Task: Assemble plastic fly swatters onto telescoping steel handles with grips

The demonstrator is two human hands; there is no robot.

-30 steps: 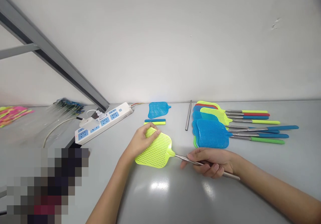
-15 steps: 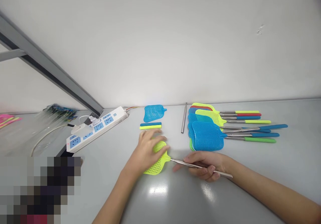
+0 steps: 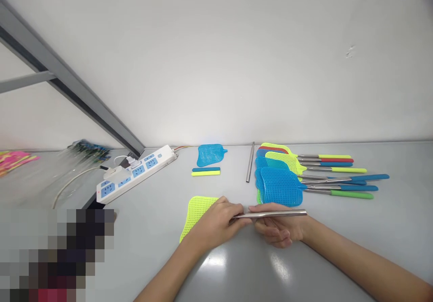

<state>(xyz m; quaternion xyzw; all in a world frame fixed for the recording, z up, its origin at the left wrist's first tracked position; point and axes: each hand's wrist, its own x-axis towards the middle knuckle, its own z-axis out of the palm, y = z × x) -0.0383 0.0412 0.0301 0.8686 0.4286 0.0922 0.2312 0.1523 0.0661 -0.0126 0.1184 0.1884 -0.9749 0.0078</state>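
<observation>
The left hand (image 3: 221, 218), in the head view, pinches the thin end of a telescopic metal rod (image 3: 277, 214) between thumb and fingers, while the right hand (image 3: 279, 230) lies palm up with fingers loosely curled and not closed round the rod, which crosses above its palm. The rod's long axis runs left to right, nearly level, its thick end pointing right past the right palm. The perforated yellow-green fly-swatter head (image 3: 198, 209) lies left of the rod on the counter (image 3: 152, 230), partly under the nearer left hand, which hides their joint.
</observation>
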